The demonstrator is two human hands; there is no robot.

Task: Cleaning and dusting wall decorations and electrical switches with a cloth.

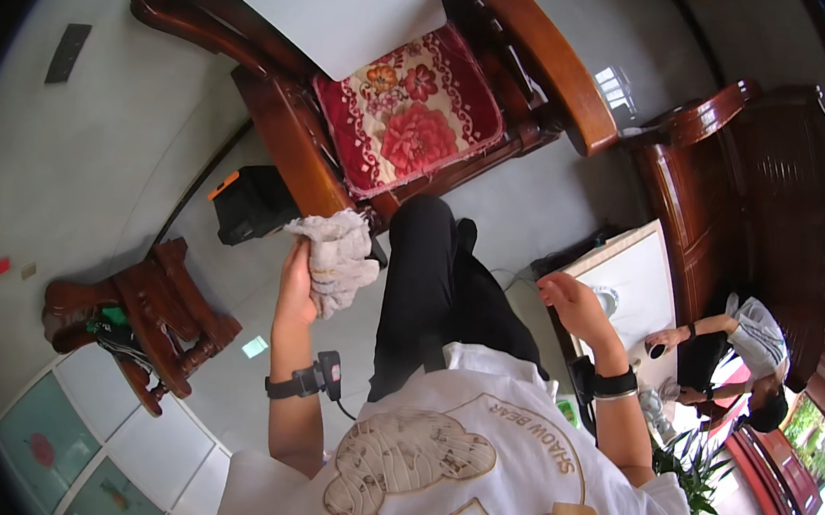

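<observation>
A crumpled greyish-white cloth [340, 261] is gripped in my left hand [296, 287], beside the front end of a wooden armchair's armrest [293, 141]. Whether the cloth touches the wood I cannot tell. My right hand [577, 309] hangs in the air with loosely bent fingers and nothing in it, close to a white-topped table [640, 281]. Ahead of me, the armchair's seat carries a red floral cushion [422, 126]. A white panel [341, 5] with rounded corners covers the back part of that cushion.
Left of the armchair, a black container with an orange edge [252, 203] sits on the floor. A wooden stool [158, 314] lies further left, with cloth items about it. At right, another person [757, 346] holds a dark cup [655, 350] over the table, near a wooden bench [696, 212].
</observation>
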